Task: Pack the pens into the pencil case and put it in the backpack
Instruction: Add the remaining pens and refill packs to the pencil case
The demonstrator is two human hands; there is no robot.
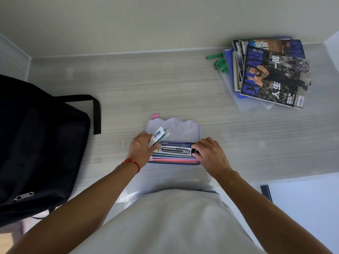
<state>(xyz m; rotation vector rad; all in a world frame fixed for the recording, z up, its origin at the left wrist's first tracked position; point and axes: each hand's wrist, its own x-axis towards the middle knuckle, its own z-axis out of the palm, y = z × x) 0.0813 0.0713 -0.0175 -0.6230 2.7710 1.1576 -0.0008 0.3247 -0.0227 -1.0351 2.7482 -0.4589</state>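
Note:
A pale lilac pencil case (180, 128) lies open on the desk in front of me, its flap turned back toward the wall. Several pens in pastel sleeves (174, 157) lie side by side inside it, with a packaged pen (175, 150) on top. My left hand (140, 150) rests on the case's left end and grips a small barcoded packet (158, 135) that sticks up over the flap. At the case's right end, my right hand (211, 155) presses its fingers on the black tip of the packaged pen. The black backpack (36, 143) lies on the desk at the left.
A stack of magazines (269, 74) sits at the back right, on clear folders with green sliders (218, 63). A small pink tag (154, 116) lies just behind the case. A clear plastic sleeve (128, 196) lies at the desk's near edge. Walls bound the desk behind and left.

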